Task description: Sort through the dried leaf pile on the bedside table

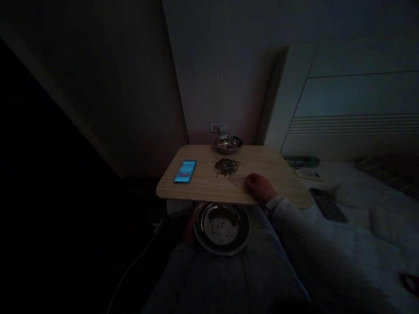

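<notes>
Dim sleeve (173,268), left hand (189,231) partly hidden (perhaps under basin (244,235)).

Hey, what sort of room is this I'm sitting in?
Probably a bedroom, dimly lit: on the right is what looks like a pale-covered bed, with a panelled headboard behind it. A small wooden table stands in front of you.
</notes>
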`<state>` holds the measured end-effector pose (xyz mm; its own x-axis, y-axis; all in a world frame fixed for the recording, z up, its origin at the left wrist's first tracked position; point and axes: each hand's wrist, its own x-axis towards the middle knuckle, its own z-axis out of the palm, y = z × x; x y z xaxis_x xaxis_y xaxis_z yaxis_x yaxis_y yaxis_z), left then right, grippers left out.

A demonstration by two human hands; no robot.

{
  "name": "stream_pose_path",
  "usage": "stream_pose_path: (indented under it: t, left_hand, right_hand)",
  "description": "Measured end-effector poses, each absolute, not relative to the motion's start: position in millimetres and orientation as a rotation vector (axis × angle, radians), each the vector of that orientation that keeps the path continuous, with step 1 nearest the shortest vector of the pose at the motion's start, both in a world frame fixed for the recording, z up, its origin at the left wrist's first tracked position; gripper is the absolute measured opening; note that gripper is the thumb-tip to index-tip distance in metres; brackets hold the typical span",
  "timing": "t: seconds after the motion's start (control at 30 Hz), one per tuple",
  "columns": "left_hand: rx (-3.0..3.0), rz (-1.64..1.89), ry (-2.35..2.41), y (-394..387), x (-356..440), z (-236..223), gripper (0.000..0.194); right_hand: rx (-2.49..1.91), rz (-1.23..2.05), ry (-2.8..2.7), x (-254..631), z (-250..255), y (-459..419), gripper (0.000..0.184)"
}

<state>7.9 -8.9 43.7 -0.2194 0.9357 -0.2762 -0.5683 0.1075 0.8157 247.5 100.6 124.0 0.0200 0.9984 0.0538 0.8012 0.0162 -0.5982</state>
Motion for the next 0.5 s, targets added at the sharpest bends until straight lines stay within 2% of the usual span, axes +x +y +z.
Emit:
stream_pose_path:
  t: [0.23,0.5]
  left_hand:
    - [0.448,1.462,1.025,-11.0,9.7,42.5,0.032]
    - [0.399,1.43,1.042,-9.2,9.5,44.7,0.026]
  right_hand:
    - [-1.832,0.426,-1.869,273.6,121.5,117.8,0.015]
    - [-1.915,0.46,-1.803,296.6,126.1,139.0,0.022]
